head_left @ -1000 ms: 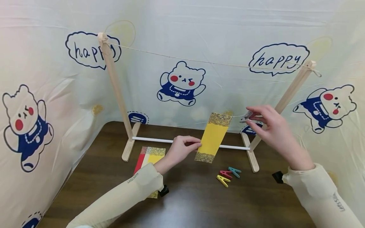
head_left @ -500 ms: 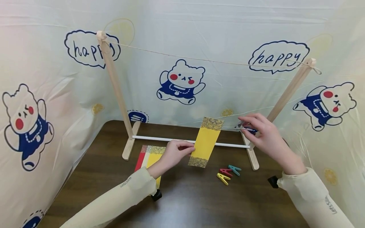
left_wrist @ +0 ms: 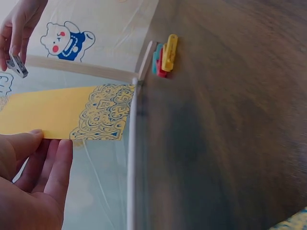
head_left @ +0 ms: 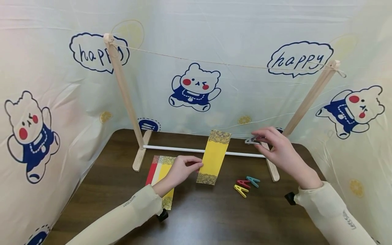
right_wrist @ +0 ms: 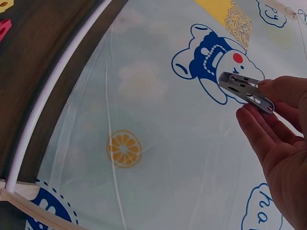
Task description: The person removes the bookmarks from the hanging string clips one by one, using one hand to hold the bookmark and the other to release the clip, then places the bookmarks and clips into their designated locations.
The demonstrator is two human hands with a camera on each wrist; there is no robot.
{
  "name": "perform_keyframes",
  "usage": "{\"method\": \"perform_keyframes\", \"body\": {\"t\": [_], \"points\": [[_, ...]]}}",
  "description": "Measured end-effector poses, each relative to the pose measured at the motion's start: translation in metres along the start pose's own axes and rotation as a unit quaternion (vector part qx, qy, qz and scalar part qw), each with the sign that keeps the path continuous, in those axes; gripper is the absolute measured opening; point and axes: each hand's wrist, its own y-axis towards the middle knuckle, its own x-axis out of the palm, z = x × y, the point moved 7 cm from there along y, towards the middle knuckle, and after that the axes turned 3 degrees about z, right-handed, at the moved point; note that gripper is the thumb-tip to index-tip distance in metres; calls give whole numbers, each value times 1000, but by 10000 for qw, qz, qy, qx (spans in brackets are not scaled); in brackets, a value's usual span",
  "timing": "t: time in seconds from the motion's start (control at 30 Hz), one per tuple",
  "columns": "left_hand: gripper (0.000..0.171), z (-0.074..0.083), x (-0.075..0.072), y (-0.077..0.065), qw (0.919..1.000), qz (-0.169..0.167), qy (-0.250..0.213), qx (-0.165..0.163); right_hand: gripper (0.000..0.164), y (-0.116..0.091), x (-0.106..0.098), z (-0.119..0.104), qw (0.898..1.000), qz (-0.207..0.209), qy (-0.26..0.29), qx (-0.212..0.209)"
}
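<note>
Between its thumb and fingers my left hand (head_left: 180, 171) pinches the left edge of a yellow paper card (head_left: 213, 156) with dark lace patterns at both ends. The card is held up off the table, slightly tilted. To its right, my right hand (head_left: 277, 148) pinches a grey clothespin (right_wrist: 245, 91), which is apart from the card. In the left wrist view, the thumb lies on the card's face with the fingers behind. On the table below lie a yellow clothespin (head_left: 241, 191), a red clothespin (head_left: 243, 183) and a teal clothespin (head_left: 252, 181).
A wooden stand has a left post (head_left: 125, 92), a right post (head_left: 312, 97) and a white bar (head_left: 174, 149) low between them. A thin string (head_left: 190, 60) spans the tops. More patterned cards (head_left: 151, 173), red, whitish and yellow, lie under my left forearm. A printed curtain (head_left: 245, 27) hangs behind.
My left hand has moved left and slightly down with the yellow card. My right hand has come left and down with the grey clothespin. The clothespins on the table stay put.
</note>
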Motion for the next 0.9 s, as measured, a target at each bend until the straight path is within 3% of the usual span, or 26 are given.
{"method": "perform_keyframes", "body": {"t": [0.4, 0.9], "points": [[14, -24, -13, -16, 9990, 54, 84, -428, 47, -13, 18, 6, 9995, -136, 293, 18], [18, -43, -36, -38, 9959, 73, -403, -802, 44, -31, 47, 19, 9976, -182, 656, 102]]}}
